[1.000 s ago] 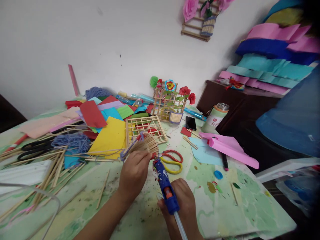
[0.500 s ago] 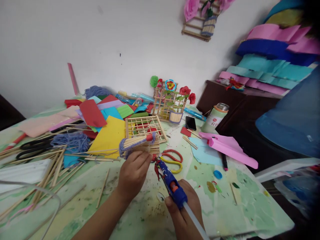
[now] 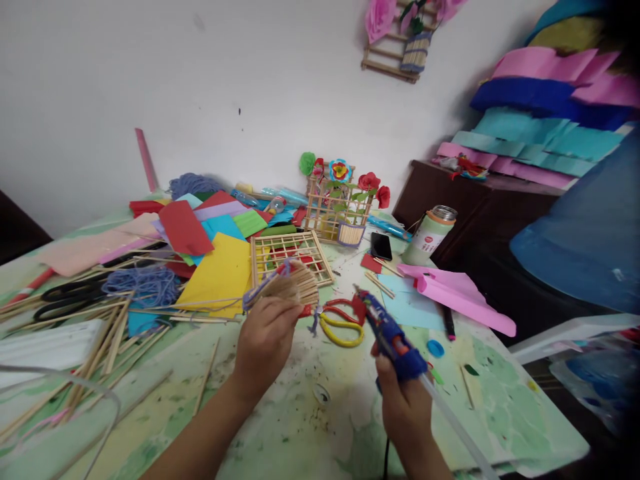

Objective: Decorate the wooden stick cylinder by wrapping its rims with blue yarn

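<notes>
My left hand (image 3: pixel 265 343) is closed on the lower edge of a small basket of wooden sticks (image 3: pixel 287 288), trimmed with purple yarn. The basket is tilted, and a bit of red shows by my fingertips. My right hand (image 3: pixel 407 407) grips a blue glue gun (image 3: pixel 393 337) with a long translucent glue stick in its back. The nozzle points up and left, apart from the basket. Scissors (image 3: pixel 343 333) with red and yellow handles lie between my hands. Behind the basket a stick lattice (image 3: pixel 260 250) rests on the table.
Coloured paper (image 3: pixel 220 267), purple yarn (image 3: pixel 143 283) and loose sticks (image 3: pixel 115 333) crowd the left. A finished lattice with paper flowers (image 3: pixel 333 207) stands against the wall. On the right are a phone (image 3: pixel 381 246), a bottle (image 3: pixel 429 237), pink paper (image 3: pixel 460 297) and a blue cap (image 3: pixel 435 348).
My right hand has drawn the glue gun away to the right, off the basket. My left hand has turned the basket, so its stick side and open inside show differently.
</notes>
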A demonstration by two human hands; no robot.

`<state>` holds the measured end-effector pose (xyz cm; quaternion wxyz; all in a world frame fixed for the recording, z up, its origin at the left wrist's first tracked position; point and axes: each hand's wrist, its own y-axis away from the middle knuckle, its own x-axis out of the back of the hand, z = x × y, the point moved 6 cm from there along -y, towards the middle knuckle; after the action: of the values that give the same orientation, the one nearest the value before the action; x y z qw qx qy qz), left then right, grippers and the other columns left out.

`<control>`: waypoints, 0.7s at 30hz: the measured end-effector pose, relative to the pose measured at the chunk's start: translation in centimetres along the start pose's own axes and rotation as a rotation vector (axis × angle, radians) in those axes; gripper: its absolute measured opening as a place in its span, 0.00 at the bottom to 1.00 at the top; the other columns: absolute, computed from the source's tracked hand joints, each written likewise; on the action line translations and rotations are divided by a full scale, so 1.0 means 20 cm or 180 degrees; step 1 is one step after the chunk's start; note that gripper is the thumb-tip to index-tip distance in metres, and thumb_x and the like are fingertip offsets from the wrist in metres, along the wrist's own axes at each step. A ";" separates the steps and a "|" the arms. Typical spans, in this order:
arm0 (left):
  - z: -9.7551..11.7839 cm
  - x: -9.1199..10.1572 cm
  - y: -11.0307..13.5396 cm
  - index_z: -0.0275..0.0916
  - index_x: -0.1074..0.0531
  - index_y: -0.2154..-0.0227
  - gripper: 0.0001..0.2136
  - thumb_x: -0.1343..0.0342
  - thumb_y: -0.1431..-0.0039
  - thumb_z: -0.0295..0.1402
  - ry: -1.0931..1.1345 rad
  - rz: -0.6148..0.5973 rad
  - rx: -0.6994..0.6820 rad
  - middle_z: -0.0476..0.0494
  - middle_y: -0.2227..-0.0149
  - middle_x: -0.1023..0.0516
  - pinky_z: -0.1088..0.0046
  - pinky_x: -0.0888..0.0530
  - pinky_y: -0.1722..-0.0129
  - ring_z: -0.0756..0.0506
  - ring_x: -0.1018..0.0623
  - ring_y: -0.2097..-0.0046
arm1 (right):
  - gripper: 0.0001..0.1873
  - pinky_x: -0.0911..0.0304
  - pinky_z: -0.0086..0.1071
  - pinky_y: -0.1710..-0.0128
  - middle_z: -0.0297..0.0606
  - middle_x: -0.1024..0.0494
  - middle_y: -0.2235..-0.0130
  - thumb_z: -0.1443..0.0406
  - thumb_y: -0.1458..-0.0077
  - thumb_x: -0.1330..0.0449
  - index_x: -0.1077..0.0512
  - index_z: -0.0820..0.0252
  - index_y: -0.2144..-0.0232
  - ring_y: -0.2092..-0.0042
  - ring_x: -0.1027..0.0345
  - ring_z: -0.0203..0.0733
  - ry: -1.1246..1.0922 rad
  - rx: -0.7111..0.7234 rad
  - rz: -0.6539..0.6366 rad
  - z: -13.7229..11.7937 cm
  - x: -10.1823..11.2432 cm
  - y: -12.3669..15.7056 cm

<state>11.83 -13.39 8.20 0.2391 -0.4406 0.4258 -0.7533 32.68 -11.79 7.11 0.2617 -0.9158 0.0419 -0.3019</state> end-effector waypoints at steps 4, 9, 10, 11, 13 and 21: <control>-0.20 -0.05 0.03 0.35 0.23 0.69 0.08 0.38 0.55 0.31 0.0906 -0.0395 0.2051 0.42 0.68 0.21 0.68 0.28 0.64 0.44 0.24 0.65 | 0.20 0.47 0.34 0.67 0.42 0.31 0.74 0.53 0.43 0.53 0.36 0.61 0.78 0.67 0.39 0.44 0.1596 -0.0362 -0.0484 0.27 -0.02 -0.17; -0.22 -0.16 0.13 0.36 0.23 0.70 0.13 0.35 0.60 0.36 0.3120 -0.1186 0.3653 0.46 0.71 0.21 0.75 0.30 0.71 0.49 0.26 0.72 | 0.20 0.47 0.37 0.62 0.47 0.28 0.66 0.53 0.46 0.49 0.31 0.65 0.70 0.60 0.37 0.51 0.2558 -0.0299 -0.1325 0.50 -0.10 -0.22; -0.21 -0.17 0.14 0.35 0.23 0.70 0.13 0.35 0.61 0.35 0.3373 -0.1271 0.3777 0.47 0.72 0.21 0.76 0.30 0.72 0.50 0.26 0.73 | 0.20 0.47 0.37 0.62 0.47 0.28 0.64 0.52 0.48 0.47 0.30 0.65 0.67 0.58 0.37 0.51 0.2574 -0.0212 -0.1429 0.51 -0.11 -0.21; -0.20 -0.18 0.14 0.35 0.23 0.71 0.12 0.34 0.62 0.34 0.3515 -0.1323 0.3866 0.48 0.74 0.21 0.76 0.31 0.73 0.50 0.27 0.74 | 0.21 0.47 0.38 0.61 0.47 0.28 0.62 0.52 0.50 0.44 0.30 0.65 0.64 0.57 0.37 0.52 0.2567 -0.0114 -0.1509 0.51 -0.11 -0.20; -0.19 -0.18 0.14 0.34 0.23 0.72 0.12 0.34 0.63 0.34 0.3577 -0.1394 0.3923 0.48 0.75 0.22 0.77 0.32 0.73 0.51 0.27 0.75 | 0.23 0.47 0.39 0.59 0.48 0.29 0.59 0.53 0.52 0.41 0.31 0.65 0.60 0.55 0.38 0.53 0.2527 0.0083 -0.1512 0.46 -0.08 -0.19; -0.16 -0.19 0.12 0.35 0.22 0.72 0.11 0.36 0.60 0.35 0.3083 -0.1795 0.3435 0.45 0.73 0.21 0.77 0.32 0.72 0.49 0.26 0.72 | 0.10 0.50 0.36 0.59 0.36 0.29 0.65 0.65 0.48 0.41 0.30 0.53 0.61 0.60 0.40 0.41 0.1373 0.1809 -0.0550 -0.22 -0.03 -0.20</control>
<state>10.82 -10.51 3.54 0.0072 0.0234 -0.0709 -0.9972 29.45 -10.27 11.77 0.4644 -0.7220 -0.0669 -0.5086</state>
